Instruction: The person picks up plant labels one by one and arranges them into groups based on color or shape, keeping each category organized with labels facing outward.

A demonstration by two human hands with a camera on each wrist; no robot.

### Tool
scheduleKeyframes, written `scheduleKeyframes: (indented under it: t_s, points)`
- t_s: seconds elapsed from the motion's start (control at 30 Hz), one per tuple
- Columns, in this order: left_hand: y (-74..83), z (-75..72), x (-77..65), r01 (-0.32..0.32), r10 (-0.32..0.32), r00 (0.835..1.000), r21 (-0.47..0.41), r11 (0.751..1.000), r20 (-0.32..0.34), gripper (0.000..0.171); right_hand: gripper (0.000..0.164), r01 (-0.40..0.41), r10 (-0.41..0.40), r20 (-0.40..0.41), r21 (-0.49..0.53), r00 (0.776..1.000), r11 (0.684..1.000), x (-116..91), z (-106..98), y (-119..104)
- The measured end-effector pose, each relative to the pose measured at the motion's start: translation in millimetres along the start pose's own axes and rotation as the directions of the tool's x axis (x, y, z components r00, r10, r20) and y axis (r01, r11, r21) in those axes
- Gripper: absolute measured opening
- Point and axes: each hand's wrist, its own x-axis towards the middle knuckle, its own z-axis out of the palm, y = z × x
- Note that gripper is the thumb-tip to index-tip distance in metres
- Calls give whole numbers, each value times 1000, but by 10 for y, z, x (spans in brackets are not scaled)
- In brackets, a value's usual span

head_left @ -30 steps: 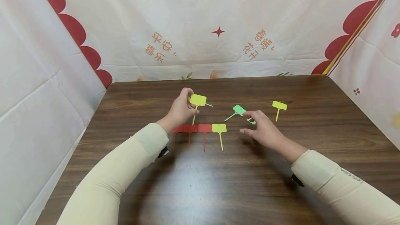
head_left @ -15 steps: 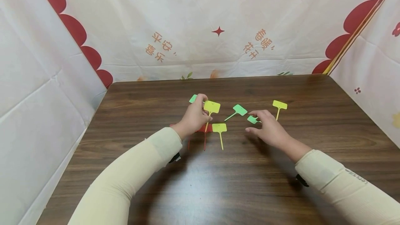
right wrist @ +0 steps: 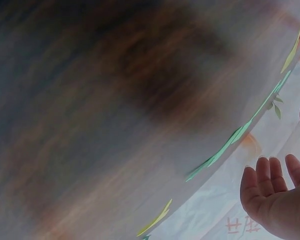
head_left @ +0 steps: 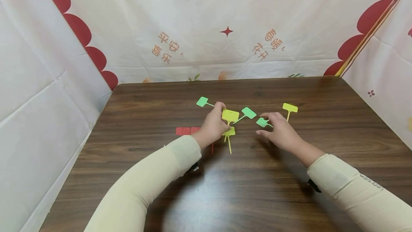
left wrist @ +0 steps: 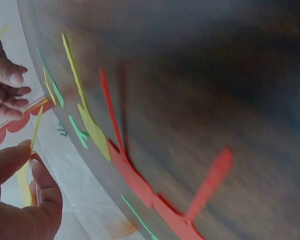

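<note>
My left hand (head_left: pixel 213 126) pinches a yellow T-shaped plant label (head_left: pixel 230 115) between thumb and fingers, plate up and stem down. It hangs over another yellow plant label (head_left: pixel 230 145), lying at the right end of a row of red plant labels (head_left: pixel 182 131); the hand and wrist partly cover the row. In the left wrist view, the held label's stem (left wrist: pixel 36 131) rises from the fingertips. My right hand (head_left: pixel 279 130) hovers with loosely bent, parted fingers beside a green plant label (head_left: pixel 262 122). Nothing lies between its fingers in the right wrist view, where the hand (right wrist: pixel 275 200) appears apart from the labels.
Further green plant labels lie behind the row, one at the left (head_left: pixel 202 101) and one near the middle (head_left: pixel 249 112). Beyond my right hand lies a yellow plant label (head_left: pixel 290 107). The brown wooden table (head_left: pixel 145 106) ends at a printed white cloth (head_left: pixel 206 6).
My left hand has carried the yellow plant label rightward, from above the red ones to above the yellow one in the row. My right hand has shifted slightly right, uncovering more of the green label.
</note>
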Motion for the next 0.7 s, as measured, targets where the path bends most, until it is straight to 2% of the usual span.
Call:
scheduleKeyframes:
  t_s: [0.2, 0.43, 0.7]
  points:
    - [31, 137, 4, -9, 9, 1000, 65, 998, 13, 62, 55, 6, -6, -2, 0, 1000, 1000, 10, 2, 2]
    - [13, 248, 41, -13, 9, 1000, 176, 984, 27, 59, 55, 3, -3, -7, -5, 1000, 1000, 10, -3, 2]
    - [32, 339, 56, 1, -8, 999, 176, 984, 44, 58, 56, -12, 12, 3, -9, 1000, 1000, -3, -17, -5]
